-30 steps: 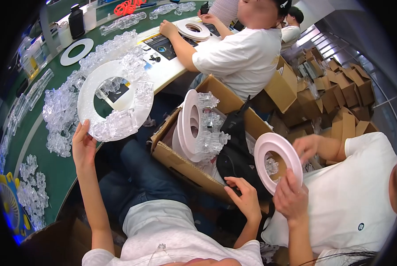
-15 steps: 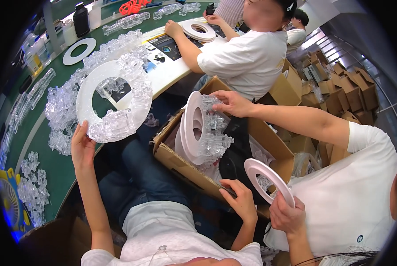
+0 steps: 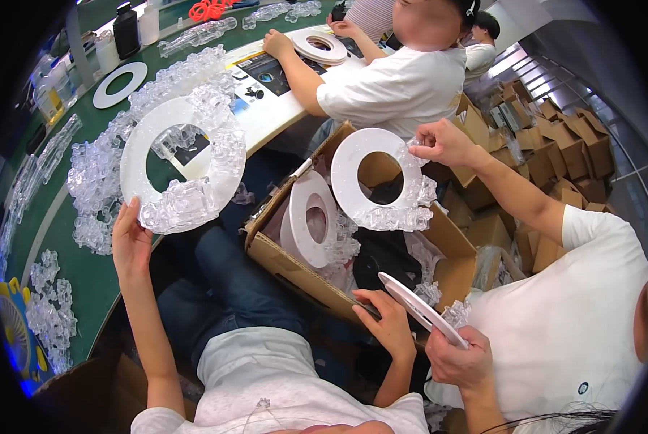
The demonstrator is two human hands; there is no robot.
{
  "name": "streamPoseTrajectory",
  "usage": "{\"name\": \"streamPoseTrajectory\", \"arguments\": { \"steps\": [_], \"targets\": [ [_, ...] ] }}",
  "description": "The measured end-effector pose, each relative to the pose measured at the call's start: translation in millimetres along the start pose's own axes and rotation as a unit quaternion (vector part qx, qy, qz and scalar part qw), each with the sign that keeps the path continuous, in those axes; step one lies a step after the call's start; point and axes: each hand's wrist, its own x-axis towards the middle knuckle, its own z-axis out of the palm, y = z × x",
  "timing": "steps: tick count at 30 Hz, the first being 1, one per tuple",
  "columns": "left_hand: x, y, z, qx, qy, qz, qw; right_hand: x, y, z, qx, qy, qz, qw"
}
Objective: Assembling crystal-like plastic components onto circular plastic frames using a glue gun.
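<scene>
At the table's edge my left hand (image 3: 133, 239) grips the bottom rim of a flat white ring (image 3: 137, 170), held up and tilted. Clear moulded plastic pieces (image 3: 183, 205) cling along the ring's right and lower sides. My right hand (image 3: 390, 322) is closed around a slim dark tool (image 3: 367, 309), whose exact kind is hidden by the fingers. It rests beside the near side of an open cardboard box (image 3: 295, 278). Inside the box leans another white ring (image 3: 295, 224) with clear plastic pieces on it.
A co-worker at right holds a white ring with clear pieces (image 3: 349, 177) above the box and another ring (image 3: 419, 309) lower down. Heaped clear plastic pieces (image 3: 96, 181) lie on the green table (image 3: 53, 217). A yellow-blue fan (image 3: 13, 325) stands at left. Cartons (image 3: 548, 137) fill the right background.
The co-worker's upper hand has lifted a ring out of the box, up and to the right, turning it flat. Their other ring has tipped nearly edge-on. My hands stay almost still.
</scene>
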Motion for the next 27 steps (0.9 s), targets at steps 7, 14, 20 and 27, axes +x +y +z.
{"name": "streamPoseTrajectory", "arguments": {
  "steps": [7,14,20,27],
  "targets": [
    [-2,-1,5,-0.007,0.007,-0.006,1.000,1,-4,1,0.013,0.003,0.008,1.000],
    [0,-3,-5,-0.019,0.011,-0.007,1.000,3,3,5,-0.005,-0.013,-0.003,1.000],
    [1,-3,-10,-0.014,0.013,-0.006,1.000,4,-5,8,-0.009,-0.023,-0.013,1.000],
    [-2,-3,-2,-0.012,0.018,-0.010,1.000,4,-5,14,0.013,-0.037,-0.018,0.999]
  ]
}}
